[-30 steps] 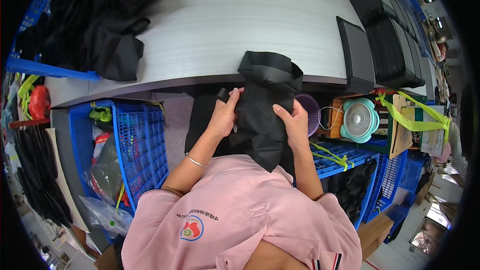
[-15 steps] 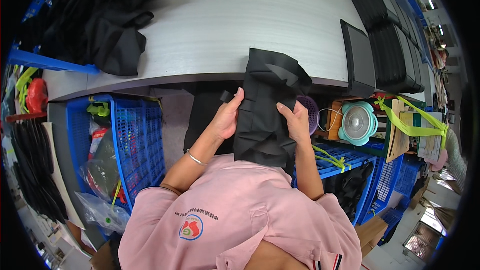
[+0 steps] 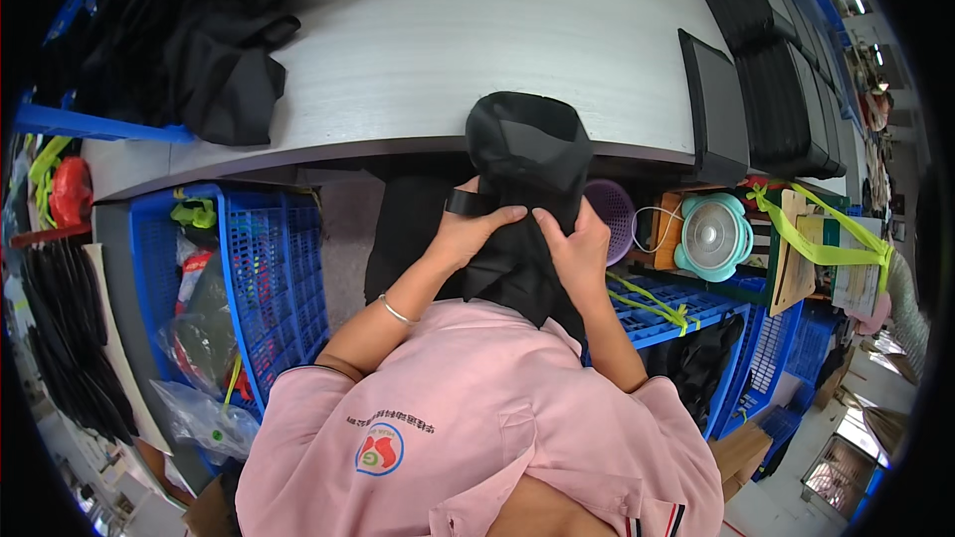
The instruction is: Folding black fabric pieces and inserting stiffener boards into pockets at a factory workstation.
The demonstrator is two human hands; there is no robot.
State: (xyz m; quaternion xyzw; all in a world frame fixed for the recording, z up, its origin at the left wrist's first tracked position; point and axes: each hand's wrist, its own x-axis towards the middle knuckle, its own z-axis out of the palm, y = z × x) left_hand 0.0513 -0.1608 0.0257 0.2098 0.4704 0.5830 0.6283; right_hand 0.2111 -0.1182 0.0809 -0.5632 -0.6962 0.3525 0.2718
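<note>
Between my hands hangs a black fabric piece (image 3: 530, 164), its upper end bulging into a rounded, open tube shape by the table edge. My left hand (image 3: 476, 229) grips its left side, thumb lying on top and pointing inward; a short black strap (image 3: 472, 203) sticks out beside those fingers. On the other side my right hand (image 3: 574, 237) pinches the cloth, its thumb close to the left thumb. The fingers under the fabric are hidden. The lower part of the cloth droops in folds toward my lap.
A grey-white table (image 3: 418, 50) stretches ahead. Black fabric (image 3: 219, 70) is heaped at its left, stacked black panels (image 3: 786, 104) at its right. A blue crate (image 3: 274, 288) stands left below; right below are a purple basket (image 3: 609, 221), a turquoise-rimmed round device (image 3: 716, 237) and another blue crate (image 3: 686, 323).
My hands have come closer together, thumbs nearly meeting on the fabric. Its upper end, flatter before, has bent over and opened into a rounded shape.
</note>
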